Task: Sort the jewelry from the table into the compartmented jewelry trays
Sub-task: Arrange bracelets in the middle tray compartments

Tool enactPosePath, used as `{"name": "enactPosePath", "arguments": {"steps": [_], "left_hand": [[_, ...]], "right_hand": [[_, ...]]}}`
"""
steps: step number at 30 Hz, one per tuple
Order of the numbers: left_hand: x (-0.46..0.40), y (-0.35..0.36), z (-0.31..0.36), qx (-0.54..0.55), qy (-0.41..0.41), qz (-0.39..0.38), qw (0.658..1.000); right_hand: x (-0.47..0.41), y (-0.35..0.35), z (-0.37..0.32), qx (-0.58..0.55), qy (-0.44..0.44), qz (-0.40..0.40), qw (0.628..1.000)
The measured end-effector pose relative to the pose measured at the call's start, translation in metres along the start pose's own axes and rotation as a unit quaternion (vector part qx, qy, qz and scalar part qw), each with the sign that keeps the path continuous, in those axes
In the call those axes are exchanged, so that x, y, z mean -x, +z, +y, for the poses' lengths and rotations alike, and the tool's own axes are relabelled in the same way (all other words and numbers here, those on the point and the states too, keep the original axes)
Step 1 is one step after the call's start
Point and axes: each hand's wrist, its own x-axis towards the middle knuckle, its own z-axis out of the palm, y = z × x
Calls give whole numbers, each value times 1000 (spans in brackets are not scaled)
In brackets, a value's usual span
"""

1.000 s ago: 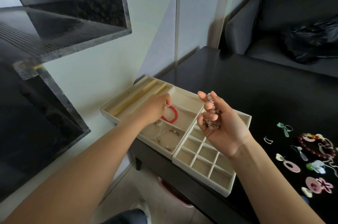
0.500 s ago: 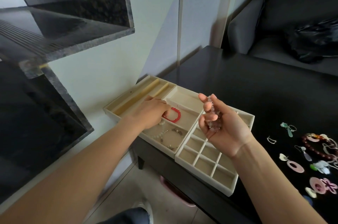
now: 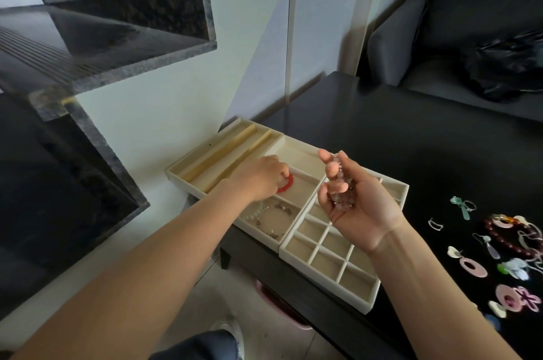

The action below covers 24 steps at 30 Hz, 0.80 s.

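A red bracelet (image 3: 287,183) was pinched by the left hand (image 3: 258,176) inside a compartment of the jewelry trays (image 3: 329,286), while pale beaded bracelets (image 3: 340,192) were cupped in the right hand's (image 3: 358,207) curled grip. A few bracelets were already stowed; many earrings and beads (image 3: 499,257) were left on the table (image 3: 411,139).

I see open dark surface (image 3: 382,130) behind the trays, free for a hand to pass. To the right, scattered jewelry (image 3: 499,248) crowds the near edge. On the left the stone shelf (image 3: 117,45) overhangs, and the wall (image 3: 164,113) closes in beside the slotted tray (image 3: 205,154).
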Motion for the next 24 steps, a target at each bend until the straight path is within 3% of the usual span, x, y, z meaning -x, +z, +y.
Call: {"name": "enactPosePath", "arguments": {"steps": [6,13,20,22,24], "left_hand": [[2,-4,3,6,-32,2,999],[1,0,13,-51,-61,70,994],[-2,2,16,-56,-67,65,994],[4,-2,17,8,-85,86,993],[14,-5,21,177,-111,147,967]], "right_hand": [[0,0,-1,0,0,-2,1000],[0,-1,0,5,4,6,1000],[2,-1,-2,15,2,6,1000],[0,-1,-2,36,-2,-3,999],[-3,0,-1,97,-15,-7,995]]}}
